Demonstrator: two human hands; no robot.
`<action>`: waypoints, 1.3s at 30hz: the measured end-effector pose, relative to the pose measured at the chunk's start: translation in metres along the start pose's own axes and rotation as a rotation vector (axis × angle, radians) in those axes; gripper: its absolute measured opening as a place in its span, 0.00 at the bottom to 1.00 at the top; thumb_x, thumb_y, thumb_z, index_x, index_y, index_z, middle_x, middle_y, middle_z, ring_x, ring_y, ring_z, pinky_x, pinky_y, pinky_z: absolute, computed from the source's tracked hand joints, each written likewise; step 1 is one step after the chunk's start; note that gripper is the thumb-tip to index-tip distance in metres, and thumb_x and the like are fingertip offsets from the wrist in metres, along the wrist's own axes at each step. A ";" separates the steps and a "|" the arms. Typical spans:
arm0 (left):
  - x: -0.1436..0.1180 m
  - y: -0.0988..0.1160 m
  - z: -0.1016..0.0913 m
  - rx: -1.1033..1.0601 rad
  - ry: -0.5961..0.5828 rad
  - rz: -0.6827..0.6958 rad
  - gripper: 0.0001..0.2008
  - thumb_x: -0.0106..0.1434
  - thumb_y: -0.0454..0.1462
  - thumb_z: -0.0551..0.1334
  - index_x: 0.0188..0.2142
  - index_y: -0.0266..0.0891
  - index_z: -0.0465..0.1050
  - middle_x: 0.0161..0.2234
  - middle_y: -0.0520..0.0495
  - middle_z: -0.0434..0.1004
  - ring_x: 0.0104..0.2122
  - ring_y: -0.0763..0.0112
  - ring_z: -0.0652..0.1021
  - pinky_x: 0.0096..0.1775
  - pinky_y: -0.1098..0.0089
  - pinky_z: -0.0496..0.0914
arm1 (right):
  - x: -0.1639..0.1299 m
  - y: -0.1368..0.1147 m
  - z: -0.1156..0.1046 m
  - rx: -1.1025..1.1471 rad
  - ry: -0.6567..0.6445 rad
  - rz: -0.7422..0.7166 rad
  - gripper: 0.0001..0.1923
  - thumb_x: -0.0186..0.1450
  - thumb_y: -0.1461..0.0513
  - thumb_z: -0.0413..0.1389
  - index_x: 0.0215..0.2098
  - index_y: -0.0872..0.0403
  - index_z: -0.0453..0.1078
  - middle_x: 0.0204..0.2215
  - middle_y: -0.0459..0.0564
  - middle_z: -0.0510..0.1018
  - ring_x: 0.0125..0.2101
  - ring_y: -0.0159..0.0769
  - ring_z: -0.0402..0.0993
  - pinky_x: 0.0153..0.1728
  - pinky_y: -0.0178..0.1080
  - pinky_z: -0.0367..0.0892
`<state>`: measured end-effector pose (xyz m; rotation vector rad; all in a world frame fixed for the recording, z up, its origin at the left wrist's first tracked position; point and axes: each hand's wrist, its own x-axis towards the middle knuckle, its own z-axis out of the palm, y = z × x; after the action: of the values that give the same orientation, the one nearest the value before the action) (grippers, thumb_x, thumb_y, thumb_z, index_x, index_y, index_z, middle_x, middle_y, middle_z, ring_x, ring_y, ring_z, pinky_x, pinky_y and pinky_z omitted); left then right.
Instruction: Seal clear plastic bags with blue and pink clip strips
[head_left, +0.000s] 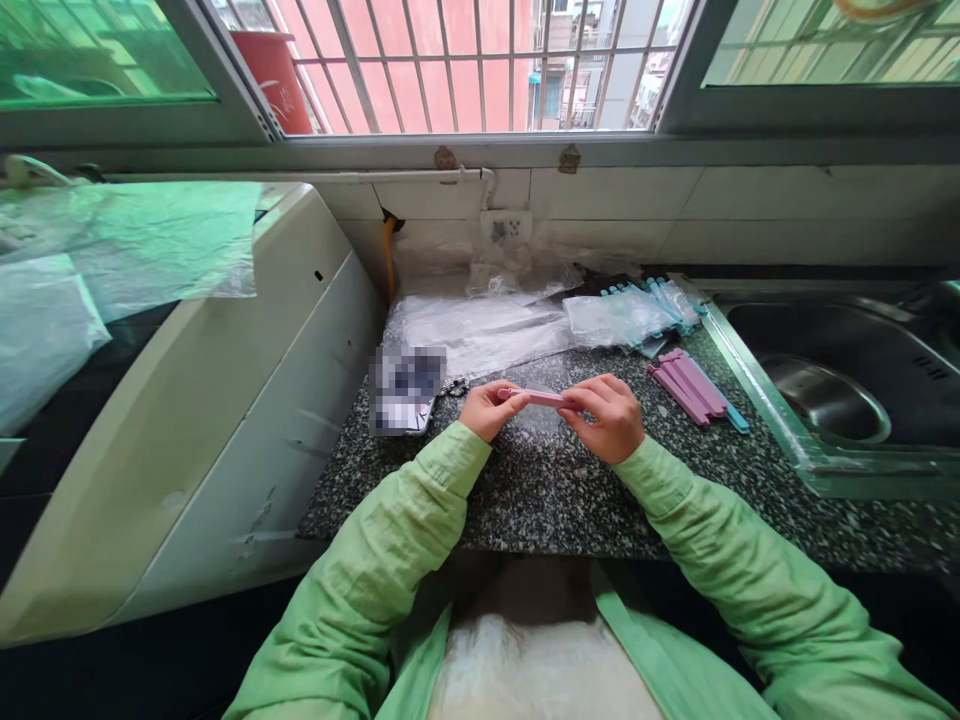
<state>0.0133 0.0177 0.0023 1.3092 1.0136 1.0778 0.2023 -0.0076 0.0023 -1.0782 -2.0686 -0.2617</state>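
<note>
Between my two hands is a slim pink bag clip [546, 398], held level above the counter. My left hand [487, 408] pinches its left end between thumb and fingers. At the other end, my right hand [609, 415] is closed on the clip, its fingertips on top and thumb below. Clear plastic film [538, 418] shows just beneath the clip; whether it touches the clip I cannot tell. To the right lies a pile of several pink clips [688, 385], with a light blue clip [736, 418] beside them.
Clear plastic bags [480, 330] cover the back of the speckled counter [525, 510]. More blue clips [660, 300] lie in plastic near the steel sink [810, 470]. A blurred phone-like object [409, 390] is at left, beside a large pale appliance [247, 440]. A barred window stands behind.
</note>
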 end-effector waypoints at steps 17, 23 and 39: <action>0.001 -0.012 0.006 0.138 -0.129 -0.035 0.18 0.39 0.46 0.66 0.13 0.35 0.64 0.12 0.57 0.58 0.16 0.82 0.58 0.21 0.74 0.53 | -0.001 0.003 0.001 -0.063 0.063 0.138 0.06 0.57 0.59 0.56 0.29 0.53 0.70 0.25 0.47 0.75 0.30 0.35 0.67 0.34 0.38 0.62; 0.001 -0.007 0.003 0.057 -0.096 -0.085 0.20 0.36 0.49 0.67 0.19 0.34 0.68 0.15 0.55 0.64 0.18 0.80 0.62 0.22 0.74 0.56 | 0.000 0.006 0.001 0.088 0.030 0.096 0.04 0.58 0.60 0.55 0.29 0.52 0.69 0.27 0.48 0.75 0.31 0.36 0.67 0.34 0.39 0.65; 0.006 -0.001 -0.005 -0.065 0.167 -0.058 0.25 0.32 0.54 0.67 0.19 0.34 0.69 0.11 0.57 0.57 0.14 0.82 0.58 0.19 0.74 0.50 | -0.008 0.006 0.020 0.518 -0.243 0.447 0.08 0.54 0.58 0.55 0.25 0.55 0.69 0.24 0.47 0.74 0.25 0.32 0.69 0.26 0.36 0.64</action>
<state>0.0093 0.0246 0.0010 1.1453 1.1235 1.1813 0.1988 0.0016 -0.0181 -1.2373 -1.8743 0.6199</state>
